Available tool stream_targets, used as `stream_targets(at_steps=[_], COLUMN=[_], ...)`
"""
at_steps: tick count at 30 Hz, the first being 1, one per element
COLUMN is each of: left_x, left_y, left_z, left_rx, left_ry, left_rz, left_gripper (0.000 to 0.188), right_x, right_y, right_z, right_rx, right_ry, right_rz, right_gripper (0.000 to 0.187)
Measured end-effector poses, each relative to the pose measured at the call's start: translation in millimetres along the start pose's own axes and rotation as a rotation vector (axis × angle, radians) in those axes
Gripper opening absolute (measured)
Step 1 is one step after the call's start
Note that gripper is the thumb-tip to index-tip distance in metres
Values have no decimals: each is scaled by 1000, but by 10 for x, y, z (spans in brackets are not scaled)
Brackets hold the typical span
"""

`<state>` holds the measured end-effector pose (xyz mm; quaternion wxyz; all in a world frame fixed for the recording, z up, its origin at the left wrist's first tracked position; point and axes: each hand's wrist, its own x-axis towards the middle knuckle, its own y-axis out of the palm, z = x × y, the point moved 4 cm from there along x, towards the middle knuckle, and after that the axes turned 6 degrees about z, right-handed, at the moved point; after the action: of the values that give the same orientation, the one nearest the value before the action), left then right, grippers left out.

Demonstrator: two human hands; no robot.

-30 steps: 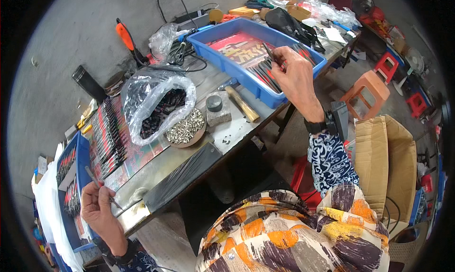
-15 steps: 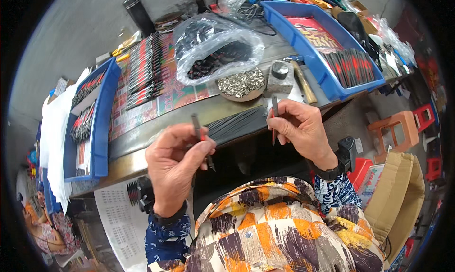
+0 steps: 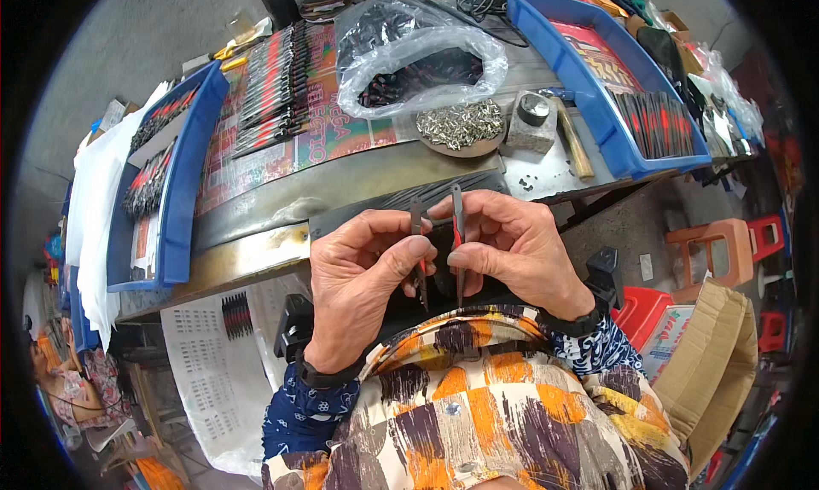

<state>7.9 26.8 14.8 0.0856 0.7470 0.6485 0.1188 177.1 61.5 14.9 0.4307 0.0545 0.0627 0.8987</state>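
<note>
Head view, with clock directions taken from the gap between the two hands: the left hand (image 3: 363, 281) pinches a slim black-and-red piece (image 3: 416, 215) between thumb and fingers, and the right hand (image 3: 512, 255) pinches a second slim piece (image 3: 458, 221), dark with a red stretch along it. Both pieces stand nearly upright in the picture, side by side and apart, just above the wearer's patterned garment (image 3: 478, 388) and near the front edge of the workbench (image 3: 341, 187). Slightly past twelve o'clock, a round dish (image 3: 461, 150) bears a heap of small silvery parts (image 3: 461, 121); behind it, at twelve, an open clear plastic bag (image 3: 363, 29) holds dark pieces. Toward one o'clock sits a grey block (image 3: 531, 138) with a dark round part on top, and a wooden handle (image 3: 573, 140) lies just beside it. At two o'clock a blue tray (image 3: 665, 163) holds a row of black-and-red pieces (image 3: 653, 123) at its near end. Between ten and eleven, more such pieces lie in rows (image 3: 271, 89) on a colourful printed sheet (image 3: 341, 136). Between nine and ten stands another blue tray (image 3: 181, 221), with dark and red pieces inside. An open cardboard box (image 3: 708, 353) is at four.
</note>
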Motion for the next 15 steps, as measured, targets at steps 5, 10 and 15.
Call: stream_targets(at_steps=[5, 10, 15], left_x=[1, -14, -13], left_y=[13, 38, 50], left_z=[45, 88, 108], left_rx=[-64, -66, -68], left_ry=[7, -17, -1], left_rz=[-1, -8, -13], left_gripper=[17, 15, 13], right_x=[-10, -25, -29], right_y=[78, 122, 147], right_z=[-17, -26, -54], right_rx=[-104, -274, -254], right_ry=[-91, -143, -170], right_rz=[-23, -19, -50], right_gripper=[44, 45, 46])
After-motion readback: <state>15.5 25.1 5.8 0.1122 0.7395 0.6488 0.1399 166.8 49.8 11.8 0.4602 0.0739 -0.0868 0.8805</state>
